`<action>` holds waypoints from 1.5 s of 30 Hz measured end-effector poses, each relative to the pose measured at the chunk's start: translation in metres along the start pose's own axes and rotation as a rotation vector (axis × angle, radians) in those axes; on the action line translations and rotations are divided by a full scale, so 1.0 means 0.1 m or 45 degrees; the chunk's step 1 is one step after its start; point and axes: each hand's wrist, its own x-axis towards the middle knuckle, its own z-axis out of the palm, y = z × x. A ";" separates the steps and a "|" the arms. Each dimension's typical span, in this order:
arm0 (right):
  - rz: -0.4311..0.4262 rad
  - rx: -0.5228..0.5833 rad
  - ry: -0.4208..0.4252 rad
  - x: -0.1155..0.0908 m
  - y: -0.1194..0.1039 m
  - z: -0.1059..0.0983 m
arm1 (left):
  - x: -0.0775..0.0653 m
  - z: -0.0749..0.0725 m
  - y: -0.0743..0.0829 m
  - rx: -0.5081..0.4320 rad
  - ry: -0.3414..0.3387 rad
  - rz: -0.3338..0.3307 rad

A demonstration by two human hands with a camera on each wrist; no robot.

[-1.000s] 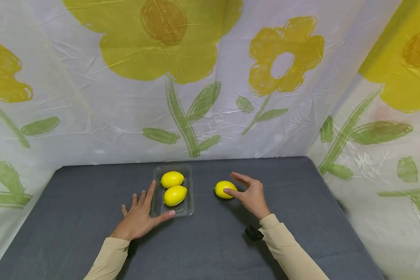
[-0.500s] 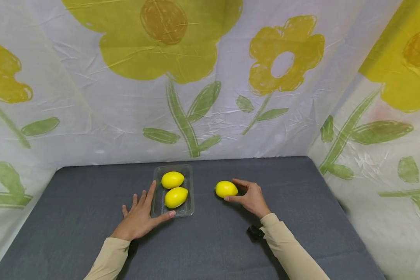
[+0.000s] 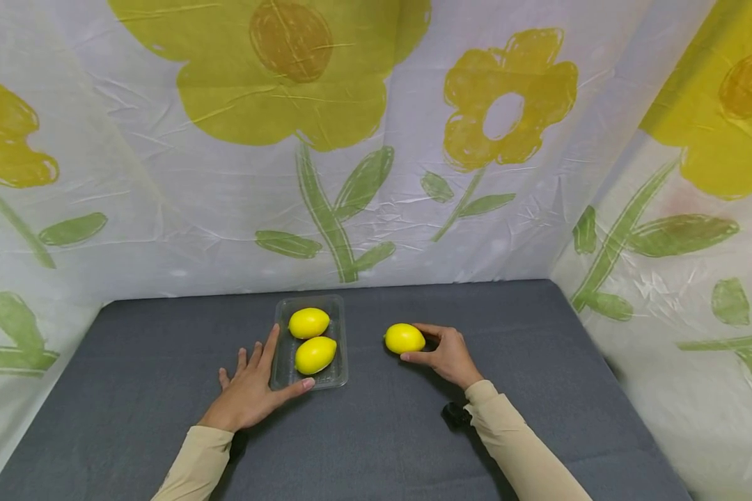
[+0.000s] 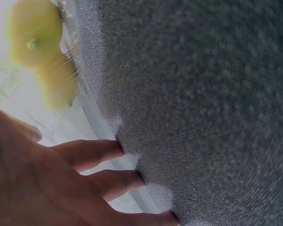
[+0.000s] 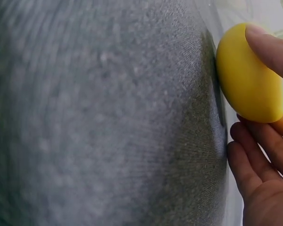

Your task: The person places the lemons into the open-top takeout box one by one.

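Note:
Three yellow lemons show in the head view. Two of them, a far lemon (image 3: 308, 323) and a near lemon (image 3: 315, 355), lie one behind the other in a clear plastic tray (image 3: 334, 376). With fingers spread and straight, my left hand (image 3: 248, 396) rests at the tray's left and near edges, the index finger along its side and the thumb at its front corner. In the left wrist view the other fingertips (image 4: 114, 148) touch the cloth. To the right of the tray, my right hand (image 3: 452, 358) pinches the third lemon (image 5: 247, 77) between thumb and fingers, low at the cloth.
A dark grey cloth covers the table (image 3: 363, 445). Behind it and along the sides hangs a white sheet (image 3: 213, 209) printed with yellow flowers. A small black device (image 3: 456, 416) sits under my right wrist.
My right thumb has come round to the near side of the third lemon and the fingers have closed in on it. The near lemon in the tray has shifted slightly toward me. The left hand stays put.

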 end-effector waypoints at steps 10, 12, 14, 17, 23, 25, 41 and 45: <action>0.043 0.079 0.056 0.00 -0.08 -0.01 | 0.00 -0.01 0.00 -0.005 -0.011 0.002; 0.028 0.080 0.058 0.01 -0.10 -0.01 | 0.00 -0.01 0.00 -0.002 -0.007 0.006; 0.024 0.074 0.057 0.02 -0.13 -0.02 | 0.00 -0.01 0.00 -0.002 -0.005 0.007; 0.018 0.069 0.054 0.03 -0.14 -0.01 | 0.01 -0.01 0.00 0.000 -0.003 0.008; 0.038 0.069 0.041 0.04 -0.14 0.00 | 0.01 -0.02 0.02 0.000 0.005 0.011; 0.032 0.067 0.029 0.04 -0.14 0.01 | 0.00 -0.02 0.02 0.001 0.004 0.008; 0.000 0.007 -0.124 0.00 -0.16 0.16 | 0.00 0.00 -0.01 0.003 0.012 -0.001; -0.003 -0.017 -0.147 -0.01 -0.15 0.17 | 0.00 0.01 -0.01 -0.002 0.007 -0.006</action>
